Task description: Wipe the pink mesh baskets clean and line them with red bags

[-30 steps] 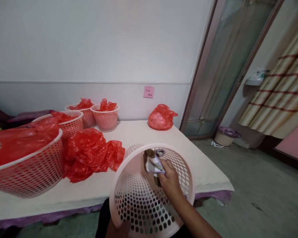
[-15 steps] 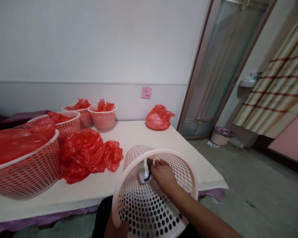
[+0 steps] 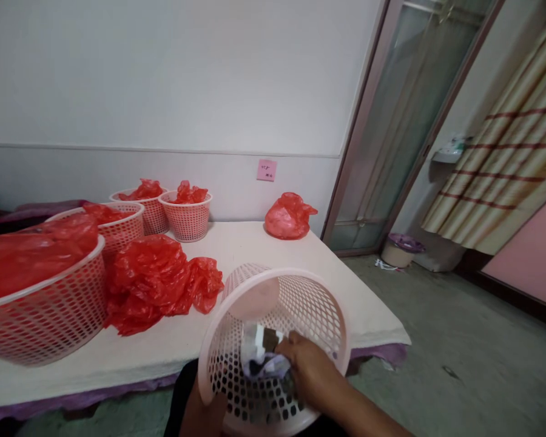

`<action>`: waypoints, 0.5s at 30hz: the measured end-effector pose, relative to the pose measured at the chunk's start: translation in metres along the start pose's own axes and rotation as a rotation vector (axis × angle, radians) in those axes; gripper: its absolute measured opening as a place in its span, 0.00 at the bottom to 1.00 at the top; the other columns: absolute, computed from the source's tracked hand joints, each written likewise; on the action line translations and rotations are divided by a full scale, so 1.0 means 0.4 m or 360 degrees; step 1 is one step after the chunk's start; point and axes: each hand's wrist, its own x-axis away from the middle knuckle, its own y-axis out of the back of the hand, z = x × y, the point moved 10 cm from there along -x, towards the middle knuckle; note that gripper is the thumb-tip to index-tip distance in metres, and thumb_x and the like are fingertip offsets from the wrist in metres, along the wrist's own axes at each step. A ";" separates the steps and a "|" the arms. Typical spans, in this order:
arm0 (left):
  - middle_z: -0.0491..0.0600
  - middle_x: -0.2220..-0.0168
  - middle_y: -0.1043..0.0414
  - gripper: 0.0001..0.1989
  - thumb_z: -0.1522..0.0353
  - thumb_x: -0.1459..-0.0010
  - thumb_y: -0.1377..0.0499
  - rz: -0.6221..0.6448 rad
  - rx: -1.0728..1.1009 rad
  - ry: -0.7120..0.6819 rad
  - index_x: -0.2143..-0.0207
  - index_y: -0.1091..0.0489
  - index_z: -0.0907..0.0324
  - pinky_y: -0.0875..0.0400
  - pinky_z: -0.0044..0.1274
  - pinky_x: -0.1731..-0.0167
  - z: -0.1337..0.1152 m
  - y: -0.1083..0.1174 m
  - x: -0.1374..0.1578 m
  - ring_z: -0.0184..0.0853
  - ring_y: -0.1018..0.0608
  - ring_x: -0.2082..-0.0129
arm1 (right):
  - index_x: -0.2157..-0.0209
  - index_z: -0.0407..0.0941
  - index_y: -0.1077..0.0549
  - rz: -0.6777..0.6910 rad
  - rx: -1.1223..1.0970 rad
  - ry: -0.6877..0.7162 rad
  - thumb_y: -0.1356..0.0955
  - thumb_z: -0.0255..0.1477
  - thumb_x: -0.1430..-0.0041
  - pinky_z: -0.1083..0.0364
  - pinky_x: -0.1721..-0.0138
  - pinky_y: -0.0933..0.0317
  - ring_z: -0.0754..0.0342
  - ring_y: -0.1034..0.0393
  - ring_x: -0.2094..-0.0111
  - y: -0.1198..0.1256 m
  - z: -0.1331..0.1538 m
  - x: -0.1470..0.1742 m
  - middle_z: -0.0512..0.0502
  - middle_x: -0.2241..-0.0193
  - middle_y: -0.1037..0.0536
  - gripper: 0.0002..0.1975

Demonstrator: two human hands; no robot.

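A pink plastic mesh basket (image 3: 321,285) lies tilted, its mouth facing me, at the table's front edge. My left hand (image 3: 204,413) grips the rim at lower left, thumb over the edge. My right hand (image 3: 312,367) is inside the basket, closed on a bundle (image 3: 264,352) of white, brown and pale purple with a clear, shiny wrap. The bundle's exact kind cannot be made out. The lower part of the bundle is partly blurred, and the palm side of my right hand is hidden.
Crumpled red plastic bags (image 3: 150,282) lie left of the basket. Several pink baskets with red bags stand beyond, including a large one (image 3: 50,328). A tied red bag (image 3: 289,217) sits near the wall by a pink note (image 3: 266,170). A bin (image 3: 398,250) stands on the floor.
My right hand has drawn back from deep in the basket toward its mouth, with the bundle in it. The basket has shifted slightly left; my left hand stays on the rim.
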 end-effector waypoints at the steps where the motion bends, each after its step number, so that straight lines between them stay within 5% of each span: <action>1: 0.53 0.62 0.21 0.22 0.73 0.59 0.42 0.0000 0.0013 0.0017 0.57 0.28 0.60 0.26 0.33 0.55 -0.003 0.002 0.000 0.47 0.22 0.55 | 0.63 0.48 0.24 -0.0101 0.0113 -0.0044 0.37 0.22 0.46 0.58 0.67 0.46 0.53 0.32 0.66 0.054 -0.005 0.007 0.46 0.67 0.28 0.14; 4: 0.52 0.64 0.21 0.23 0.73 0.61 0.41 0.0050 0.0082 0.0110 0.57 0.28 0.62 0.25 0.32 0.61 -0.007 0.001 0.001 0.46 0.20 0.60 | 0.58 0.46 0.25 -0.0344 0.0515 -0.0152 0.37 0.25 0.43 0.55 0.67 0.46 0.47 0.33 0.63 0.180 -0.016 0.039 0.41 0.63 0.28 0.13; 6: 0.52 0.68 0.21 0.25 0.71 0.60 0.41 0.0086 0.0131 0.0212 0.55 0.29 0.62 0.24 0.30 0.69 -0.002 -0.002 0.003 0.45 0.20 0.67 | 0.59 0.45 0.25 -0.0331 0.0610 -0.0173 0.37 0.23 0.44 0.53 0.65 0.44 0.45 0.33 0.61 0.185 -0.019 0.060 0.38 0.62 0.28 0.13; 9: 0.51 0.69 0.21 0.25 0.69 0.60 0.41 0.0102 0.0138 0.0253 0.54 0.30 0.63 0.25 0.30 0.73 -0.010 -0.002 0.005 0.44 0.20 0.70 | 0.65 0.45 0.24 -0.0135 0.0361 -0.0190 0.36 0.20 0.49 0.54 0.64 0.42 0.48 0.32 0.63 0.091 -0.022 0.084 0.40 0.63 0.26 0.12; 15: 0.51 0.67 0.21 0.15 0.68 0.57 0.40 0.0143 0.0031 0.0081 0.63 0.27 0.60 0.24 0.31 0.62 -0.042 -0.024 0.031 0.48 0.21 0.57 | 0.66 0.49 0.23 -0.0052 -0.0736 0.0003 0.37 0.20 0.55 0.56 0.57 0.39 0.50 0.30 0.57 -0.060 0.061 0.060 0.46 0.60 0.23 0.17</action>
